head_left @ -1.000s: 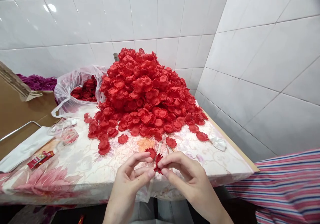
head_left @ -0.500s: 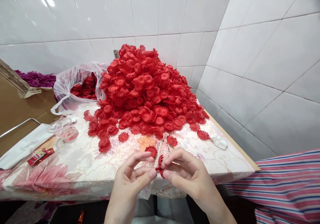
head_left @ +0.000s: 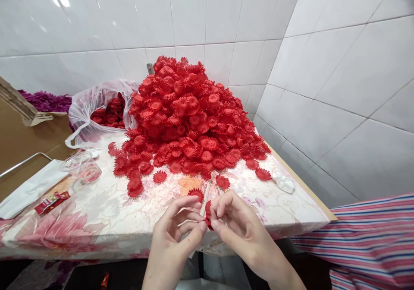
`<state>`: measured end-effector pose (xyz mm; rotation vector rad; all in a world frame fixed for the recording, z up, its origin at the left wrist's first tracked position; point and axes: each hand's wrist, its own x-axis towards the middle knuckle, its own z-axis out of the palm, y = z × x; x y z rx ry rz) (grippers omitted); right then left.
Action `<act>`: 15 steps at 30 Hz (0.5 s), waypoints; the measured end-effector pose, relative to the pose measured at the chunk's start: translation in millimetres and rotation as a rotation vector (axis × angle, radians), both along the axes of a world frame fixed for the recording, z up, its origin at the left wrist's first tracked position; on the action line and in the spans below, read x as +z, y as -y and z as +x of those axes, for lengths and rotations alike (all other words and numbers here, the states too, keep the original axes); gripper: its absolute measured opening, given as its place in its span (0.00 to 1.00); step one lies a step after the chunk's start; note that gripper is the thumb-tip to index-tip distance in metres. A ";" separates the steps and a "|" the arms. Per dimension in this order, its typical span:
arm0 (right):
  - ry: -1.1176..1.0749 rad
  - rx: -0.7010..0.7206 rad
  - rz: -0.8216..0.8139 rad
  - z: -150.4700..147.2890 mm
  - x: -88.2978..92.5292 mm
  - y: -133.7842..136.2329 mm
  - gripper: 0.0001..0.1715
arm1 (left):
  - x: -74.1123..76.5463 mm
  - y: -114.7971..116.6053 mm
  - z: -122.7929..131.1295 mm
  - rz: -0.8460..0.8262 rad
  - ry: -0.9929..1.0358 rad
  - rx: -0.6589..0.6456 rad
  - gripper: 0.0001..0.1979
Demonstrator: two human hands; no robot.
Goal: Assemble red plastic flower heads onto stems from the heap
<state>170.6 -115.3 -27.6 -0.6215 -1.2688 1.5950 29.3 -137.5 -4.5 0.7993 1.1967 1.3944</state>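
Between my two hands, over the table's front edge, is a red artificial flower piece (head_left: 208, 212) with a fringed rim, turned on its side. My left hand (head_left: 181, 234) pinches its left side between thumb and fingertips. From the right, my right hand (head_left: 242, 225) closes thumb and fingers on the same piece. Just beyond my hands a loose red flower (head_left: 196, 194) lies on the floral tablecloth (head_left: 106, 212), and another red flower (head_left: 222, 182) is a little to its right. Behind them rises a large pile of red flowers (head_left: 190, 121).
Left of the pile sits a clear plastic bag (head_left: 84, 113) with darker red flowers. Purple flowers (head_left: 47, 102) and a cardboard box (head_left: 32, 143) stand at far left. A red wrapper (head_left: 51, 203), a clear plastic cup (head_left: 89, 173) and crumpled white plastic (head_left: 283, 184) lie on the table. Striped cloth (head_left: 365, 234) hangs at right.
My left thumb and fingers have drawn slightly right, closer to my right hand. The flower piece between them has turned a little and shows its fringed edge more upright.
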 end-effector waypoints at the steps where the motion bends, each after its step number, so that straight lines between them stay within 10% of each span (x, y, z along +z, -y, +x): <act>1: -0.085 0.052 -0.028 0.8 -0.9 -1.6 0.08 | -0.2 -0.4 -1.4 0.007 0.008 -0.012 0.14; 15: -0.544 0.247 -0.429 -10.5 -5.1 -5.0 0.23 | 6.6 -13.3 -25.3 -0.068 0.153 -0.178 0.22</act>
